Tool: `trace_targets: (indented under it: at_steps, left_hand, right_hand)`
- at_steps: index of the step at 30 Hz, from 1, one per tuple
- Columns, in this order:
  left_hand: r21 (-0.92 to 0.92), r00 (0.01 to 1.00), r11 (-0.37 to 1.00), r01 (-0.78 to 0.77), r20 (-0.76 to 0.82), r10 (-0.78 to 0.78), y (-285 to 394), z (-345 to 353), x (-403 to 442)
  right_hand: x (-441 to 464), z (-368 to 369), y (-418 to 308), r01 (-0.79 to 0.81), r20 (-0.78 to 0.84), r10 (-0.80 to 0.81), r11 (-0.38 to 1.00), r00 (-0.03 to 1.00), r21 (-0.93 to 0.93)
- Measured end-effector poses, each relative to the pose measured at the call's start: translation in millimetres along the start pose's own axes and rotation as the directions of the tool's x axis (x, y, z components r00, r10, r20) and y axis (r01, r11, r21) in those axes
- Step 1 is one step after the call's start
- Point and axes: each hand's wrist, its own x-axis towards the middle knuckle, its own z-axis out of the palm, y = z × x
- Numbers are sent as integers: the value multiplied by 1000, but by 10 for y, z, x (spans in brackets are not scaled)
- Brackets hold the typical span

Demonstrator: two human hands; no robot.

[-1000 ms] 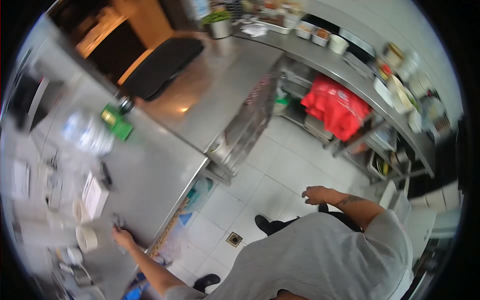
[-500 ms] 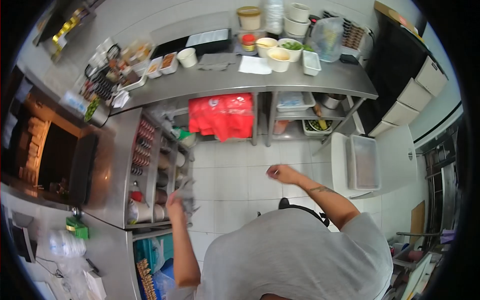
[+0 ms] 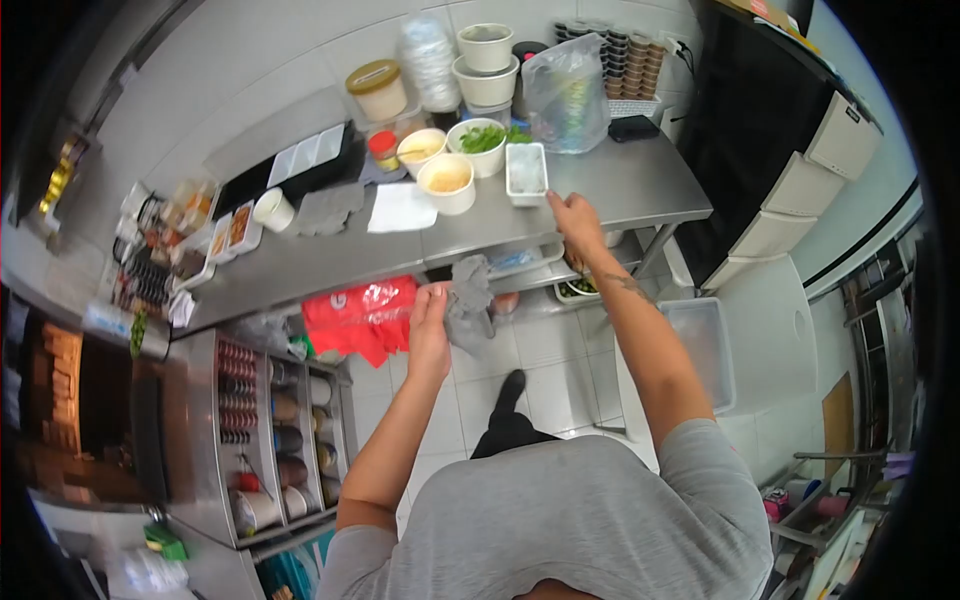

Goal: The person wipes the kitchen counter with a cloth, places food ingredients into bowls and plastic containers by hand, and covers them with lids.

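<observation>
My left hand (image 3: 430, 330) is raised in front of the counter with its fingers closed on a grey cloth (image 3: 470, 300), which hangs down to the right of the hand. At the counter's front edge, my right hand (image 3: 577, 222) has its fingers bent, with the fingertips at the lower right corner of a white rectangular tub (image 3: 527, 172). Something pale and translucent lies in that tub. Left of it stand a bowl of green leaves (image 3: 482, 140) and a bowl of yellowish food (image 3: 447, 181).
The steel counter (image 3: 640, 185) also carries a white paper sheet (image 3: 402, 207), a second grey cloth (image 3: 330, 209), a paper cup (image 3: 273, 210) and a plastic bag (image 3: 566, 95). Below hangs a red bag (image 3: 360, 310). A shelf rack (image 3: 270, 430) stands left; a clear bin (image 3: 705, 345) stands right.
The view has shifted and come nearer the counter. My right hand has reached forward to the white tub. My left hand has swung right and forward with the grey cloth.
</observation>
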Motion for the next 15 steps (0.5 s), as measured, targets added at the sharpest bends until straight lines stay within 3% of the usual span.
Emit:
trace_targets:
  at_steps: [2,5,6,7,9,10,13,15]
  left_hand:
    - [307,985,940,-150,-35,169,-61,210,357]
    - [640,903,655,-403,162,397,-347,429,1004]
    - [804,927,473,-360,252,276,-413,498,1194]
    - [858,894,288,-424,347,282,-607,539,1380]
    - [844,806,-109,-525,534,254,-1041,633,1743]
    - [857,853,-51,-512,515,82,-1068,788,1864]
    - [729,728,22,-684,685,-35,-1174,1357,2164]
    - [663,657,67,-745,748,-94,-1278,1834,2411]
  right_hand:
    - [226,84,-142,-34,-31,31,992,999,-120]
    - [552,179,16,124,114,-116,990,987,-67]
    - [591,131,102,124,102,-121,992,987,-19]
    - [531,42,149,124,93,-126,992,988,27]
    - [349,-331,317,187,57,-186,982,981,-7]
    - [220,-578,371,134,9,-135,991,991,29]
    - [-147,-1088,1042,17,-172,-4,997,985,73]
    - [-489,-1460,1120,-136,-312,117,990,943,-41]
